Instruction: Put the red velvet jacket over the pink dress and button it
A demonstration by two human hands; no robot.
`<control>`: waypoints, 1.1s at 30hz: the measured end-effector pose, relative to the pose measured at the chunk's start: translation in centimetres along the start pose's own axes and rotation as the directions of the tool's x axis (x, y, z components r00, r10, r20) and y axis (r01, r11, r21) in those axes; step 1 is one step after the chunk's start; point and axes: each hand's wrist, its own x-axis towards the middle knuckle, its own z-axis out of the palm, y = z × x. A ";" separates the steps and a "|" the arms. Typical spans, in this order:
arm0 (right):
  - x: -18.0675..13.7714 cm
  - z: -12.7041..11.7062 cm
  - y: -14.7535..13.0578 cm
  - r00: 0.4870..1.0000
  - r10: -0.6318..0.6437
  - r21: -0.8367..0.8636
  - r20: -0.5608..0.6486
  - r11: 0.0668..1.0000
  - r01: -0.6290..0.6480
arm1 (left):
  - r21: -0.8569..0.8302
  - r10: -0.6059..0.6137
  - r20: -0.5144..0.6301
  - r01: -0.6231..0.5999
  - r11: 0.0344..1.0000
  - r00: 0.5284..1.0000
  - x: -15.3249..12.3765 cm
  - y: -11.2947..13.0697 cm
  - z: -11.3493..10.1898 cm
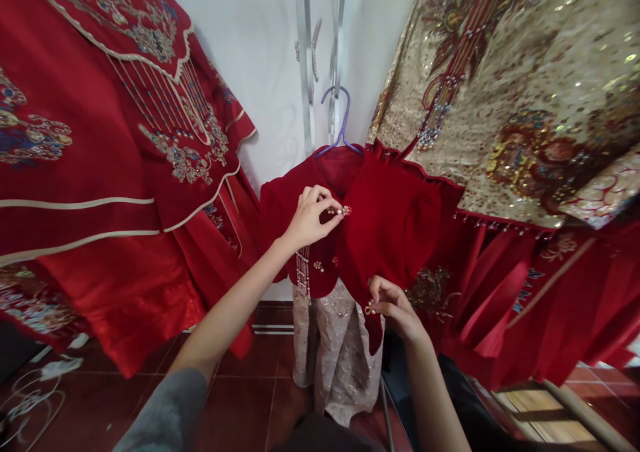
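A short dark red jacket (390, 219) hangs in front of me on a purple hanger (343, 129). Its front is partly open, and the right-hand panel is pulled aside. My left hand (313, 219) pinches a beaded button (345, 210) at the upper front edge. Lower down, my right hand (393, 305) has thumb and finger closed on the panel's edge, at a small gold-and-pearl fastener (370, 309). A flower-shaped beaded button (319, 266) and a beaded tassel (303, 272) lie on the other panel. A pale patterned skirt (345, 345) hangs beneath.
Large red embroidered garments (100, 139) hang at the left. On the right hang a gold sequinned garment (500, 105) and red pleated cloth (520, 292). A metal rack (305, 59) stands against the white wall. White cables (35, 392) lie on the tiled floor (240, 399).
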 end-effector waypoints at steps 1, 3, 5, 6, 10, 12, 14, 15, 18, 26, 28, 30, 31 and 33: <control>-0.1 -0.2 0.0 1.000 -0.005 -0.006 0.009 1.000 0.006 | -0.037 0.014 0.014 -0.013 0.999 1.000 0.2 -0.1 -0.4; -0.3 -0.5 -0.1 0.999 -0.021 0.007 0.025 1.000 0.021 | -0.079 0.046 0.053 -0.042 0.996 0.998 0.5 -0.4 -1.2; -0.4 -0.7 -0.6 0.992 -0.015 0.038 0.123 0.999 0.011 | -0.108 0.077 0.089 -0.067 0.992 0.993 0.8 -0.6 -1.8; -0.4 -0.7 -1.0 0.975 0.009 0.038 0.221 0.999 -0.018 | -0.124 0.092 0.103 -0.079 0.989 0.990 0.9 -0.7 -1.9; 0.2 -0.2 -3.7 0.820 0.186 -0.182 0.541 0.978 -0.101 | -0.140 0.135 0.143 -0.115 0.983 0.980 1.5 -0.8 -1.9; 0.9 0.5 -5.3 0.822 0.214 -0.321 0.528 0.946 -0.040 | -0.120 0.159 0.153 -0.141 0.983 0.975 1.8 -0.8 -1.8; 1.6 1.2 -6.7 0.840 0.196 -0.409 0.506 0.912 0.033 | -0.099 0.194 0.161 -0.180 0.979 0.968 2.0 -0.9 -1.9; 2.0 1.5 -7.3 0.843 0.185 -0.432 0.505 0.900 0.062 | -0.088 0.215 0.166 -0.203 0.975 0.962 2.1 -1.0 -1.9; 3.3 2.4 -8.7 0.851 0.148 -0.459 0.504 0.880 0.119 | -0.015 0.266 0.186 -0.268 0.963 0.946 2.2 -1.4 -2.0; 9.3 4.3 -10.5 0.946 -0.322 -0.422 -0.021 0.861 0.284 | 0.301 0.145 0.146 -0.184 0.936 0.979 1.3 -0.8 -2.4; 10.6 5.0 -11.0 0.896 -0.440 -0.527 -0.064 0.777 0.344 | 0.357 0.035 0.099 -0.068 0.932 0.994 1.0 -0.5 -2.2; 11.3 5.9 -11.3 0.870 -0.493 -0.629 -0.013 0.681 0.376 | 0.373 -0.058 0.033 0.041 0.927 0.998 0.7 -0.3 -2.0; 11.6 6.3 -11.4 0.878 -0.478 -0.663 0.022 0.651 0.370 | 0.374 -0.097 0.001 0.089 0.923 0.995 0.6 -0.2 -1.8; 11.9 6.9 -11.5 0.931 -0.361 -0.723 0.049 0.631 0.282 | 0.381 -0.177 -0.049 0.182 0.907 0.983 0.6 -0.2 -1.6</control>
